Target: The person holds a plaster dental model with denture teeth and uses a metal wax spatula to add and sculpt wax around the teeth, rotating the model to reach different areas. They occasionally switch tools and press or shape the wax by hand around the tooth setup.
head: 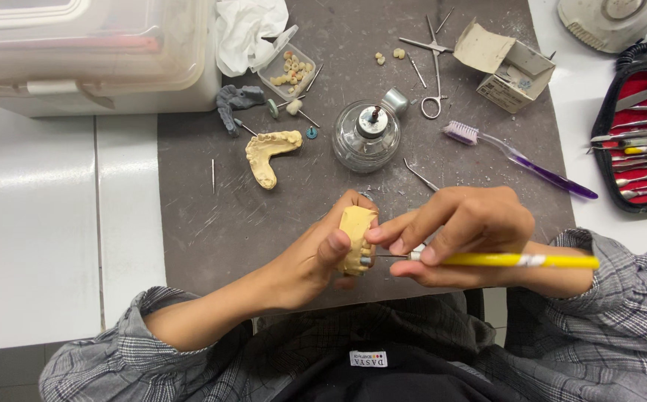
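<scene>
While the left hand (316, 257) grips a yellow dental cast (356, 237) w/ thumb across its front, the right hand (461, 227) pinches a yellow-handled tool (517, 260) like a pen, its thin metal tip touching the cast's lower edge, by the teeth. Judging from that, work on this cast is mid-way: tip on the surface, nothing set down yet; how much is done can't be told, detail too small. Cast sits between both hands, above the near edge of the grey mat (189, 216), just left of the right fingertips. A 2nd cast (268, 152) lies untouched farther up the mat, near a glass burner (367, 134). Loose teeth in a small tray (290, 68), scissors (434, 71), toothbrush (517, 160) well apart. Instrument case (640, 141) at right.
</scene>
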A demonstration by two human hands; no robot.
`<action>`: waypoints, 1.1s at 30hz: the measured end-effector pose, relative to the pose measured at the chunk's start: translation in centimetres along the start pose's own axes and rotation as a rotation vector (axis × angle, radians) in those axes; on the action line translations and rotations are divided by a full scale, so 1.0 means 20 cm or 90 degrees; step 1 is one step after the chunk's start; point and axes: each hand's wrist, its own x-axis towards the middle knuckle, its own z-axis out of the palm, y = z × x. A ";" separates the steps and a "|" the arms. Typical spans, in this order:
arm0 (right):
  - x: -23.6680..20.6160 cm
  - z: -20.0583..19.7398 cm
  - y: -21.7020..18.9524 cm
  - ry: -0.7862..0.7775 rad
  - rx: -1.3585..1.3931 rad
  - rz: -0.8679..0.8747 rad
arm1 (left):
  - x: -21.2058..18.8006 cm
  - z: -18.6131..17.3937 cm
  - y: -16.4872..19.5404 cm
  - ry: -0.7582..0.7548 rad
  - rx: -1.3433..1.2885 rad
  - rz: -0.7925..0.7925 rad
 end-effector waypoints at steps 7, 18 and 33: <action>-0.03 -0.24 -0.57 -0.055 -0.195 0.202 | 0.00 -0.03 0.00 0.063 -0.102 0.018; 0.12 -0.10 -0.15 -0.075 -0.083 0.001 | 0.04 -0.02 -0.08 0.012 -0.089 0.009; 0.07 -0.02 0.04 -0.035 -0.116 -0.083 | 0.03 -0.03 -0.11 0.000 -0.037 -0.017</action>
